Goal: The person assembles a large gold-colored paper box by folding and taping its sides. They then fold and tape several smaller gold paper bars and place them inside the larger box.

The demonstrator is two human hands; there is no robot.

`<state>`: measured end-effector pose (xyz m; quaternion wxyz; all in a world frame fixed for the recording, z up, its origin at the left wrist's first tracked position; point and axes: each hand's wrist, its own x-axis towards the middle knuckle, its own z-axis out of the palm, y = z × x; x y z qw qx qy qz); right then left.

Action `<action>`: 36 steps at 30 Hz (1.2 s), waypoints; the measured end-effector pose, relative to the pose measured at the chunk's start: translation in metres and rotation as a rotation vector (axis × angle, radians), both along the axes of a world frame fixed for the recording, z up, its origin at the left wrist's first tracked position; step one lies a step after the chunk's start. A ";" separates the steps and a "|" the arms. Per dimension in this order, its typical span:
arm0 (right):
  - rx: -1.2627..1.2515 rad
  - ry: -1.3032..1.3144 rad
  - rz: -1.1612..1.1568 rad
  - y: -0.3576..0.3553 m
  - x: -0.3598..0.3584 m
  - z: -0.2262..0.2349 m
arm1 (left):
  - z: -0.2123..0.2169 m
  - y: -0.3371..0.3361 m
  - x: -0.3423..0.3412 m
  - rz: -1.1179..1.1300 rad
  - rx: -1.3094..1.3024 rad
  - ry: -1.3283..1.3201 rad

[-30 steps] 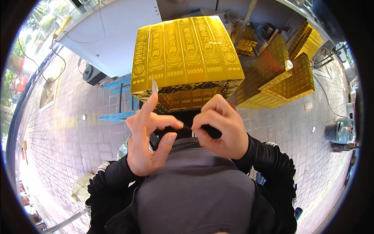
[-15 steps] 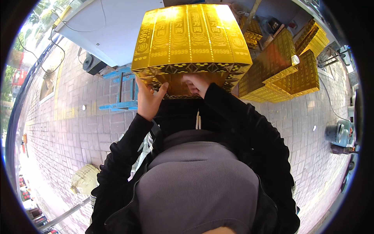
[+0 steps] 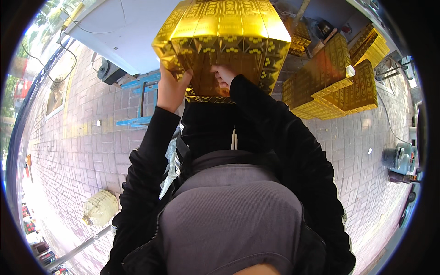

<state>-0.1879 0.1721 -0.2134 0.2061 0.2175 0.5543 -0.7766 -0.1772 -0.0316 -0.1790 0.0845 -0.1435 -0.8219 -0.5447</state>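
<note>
Left fingers (image 3: 186, 78) clasp gold box (image 3: 224, 28) near blue frame (image 3: 134, 122); right fingers (image 3: 223, 82) curled, hold unclear.

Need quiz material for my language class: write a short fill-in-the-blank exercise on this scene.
1. The left hand grips the gold box on the box's ______ side.
2. The right hand, at the box's open end, comes out of a sleeve coloured ______.
3. The frame on the paved ground to the left is coloured ______.
4. The other large gold pieces stand to the person's ______.

Missing words: left; black; blue; right.
</note>
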 end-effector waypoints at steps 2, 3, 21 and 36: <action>0.066 0.024 -0.015 0.004 -0.004 0.013 | 0.010 0.003 -0.015 -0.087 0.086 -0.019; 0.033 0.041 -0.030 0.010 -0.003 0.019 | 0.014 0.004 -0.020 -0.099 0.101 -0.012; -0.115 0.022 0.473 0.017 0.031 -0.009 | -0.014 0.002 0.032 0.027 0.078 -0.048; 0.102 -0.014 0.438 -0.008 0.021 -0.028 | -0.019 0.005 0.036 0.024 0.020 -0.044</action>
